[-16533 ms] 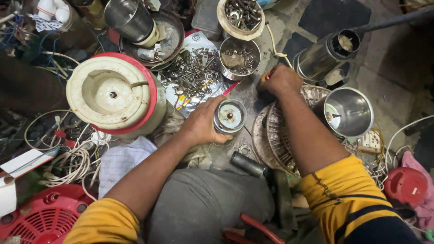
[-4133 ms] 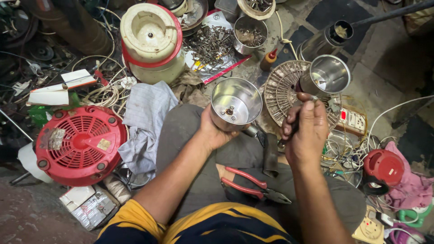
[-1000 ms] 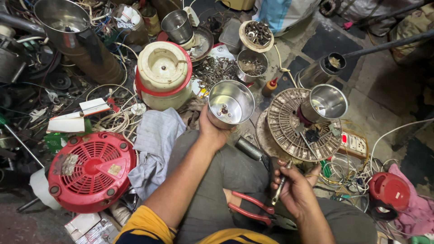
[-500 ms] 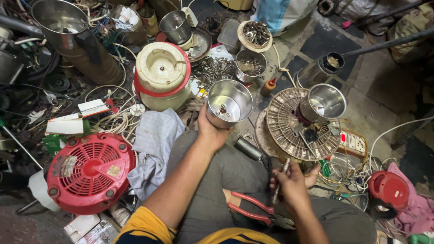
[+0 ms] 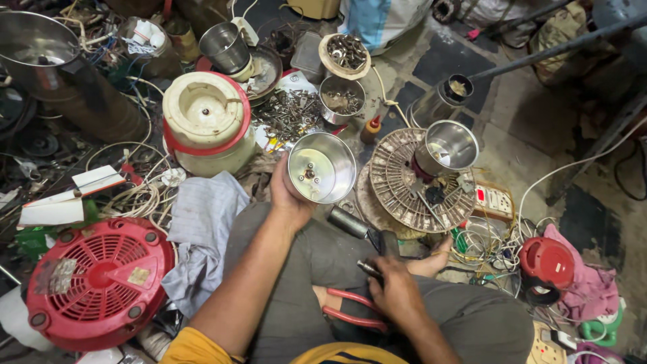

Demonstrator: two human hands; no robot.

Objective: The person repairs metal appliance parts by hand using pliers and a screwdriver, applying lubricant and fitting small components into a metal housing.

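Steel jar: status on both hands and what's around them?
Left hand grips steel jar, open mouth toward camera. Right hand closed on small metal tool, over lap. Red-handled pliers on lap beside it.

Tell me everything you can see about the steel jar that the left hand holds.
The steel jar is a round, shiny metal cup, seemingly stainless steel, with a thin rim. It is tilted so its open mouth faces the camera. Inside, at the centre of the flat bottom, sits a small hub with a few small fittings around it. The left hand grips its side wall from the left and holds it up above the person's lap. Nothing else touches it.
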